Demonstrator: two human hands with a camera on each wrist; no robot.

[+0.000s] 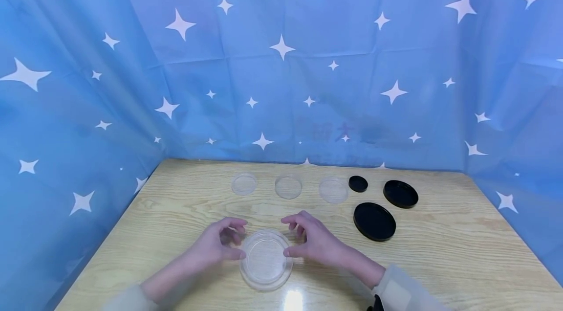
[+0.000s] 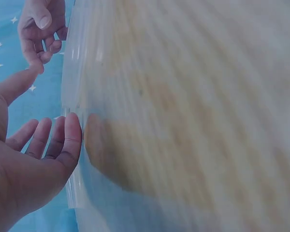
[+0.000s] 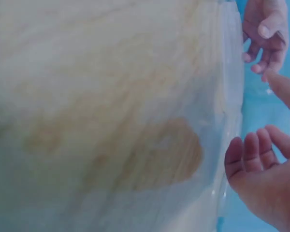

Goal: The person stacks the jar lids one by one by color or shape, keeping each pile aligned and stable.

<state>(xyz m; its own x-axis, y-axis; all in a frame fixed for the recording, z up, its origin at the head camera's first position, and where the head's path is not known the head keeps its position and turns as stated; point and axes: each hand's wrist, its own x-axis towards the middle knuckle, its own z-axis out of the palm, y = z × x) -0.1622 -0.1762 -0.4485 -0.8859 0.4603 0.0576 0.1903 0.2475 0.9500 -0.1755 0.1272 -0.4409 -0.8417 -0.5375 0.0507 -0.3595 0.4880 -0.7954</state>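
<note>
A large clear round dish (image 1: 266, 259) lies flat on the wooden table (image 1: 440, 252), near its front edge. My left hand (image 1: 237, 240) sits at the dish's left rim and my right hand (image 1: 292, 236) at its right rim. Each thumb tip touches or nearly touches the rim, and the fingers arch loosely above the table without closing on it. In the left wrist view the left hand (image 2: 43, 145) shows relaxed fingers against the dish's wall (image 2: 75, 96). In the right wrist view the right hand (image 3: 261, 164) lies spread beside the wall (image 3: 227, 96).
Three small clear dishes (image 1: 244, 184) (image 1: 288, 187) (image 1: 333, 189) stand in a row at the back. To their right lie three black lids: small (image 1: 358, 183), medium (image 1: 400, 193) and large (image 1: 374, 221). A blue star-print cloth (image 1: 281, 56) walls in the table behind and on both sides.
</note>
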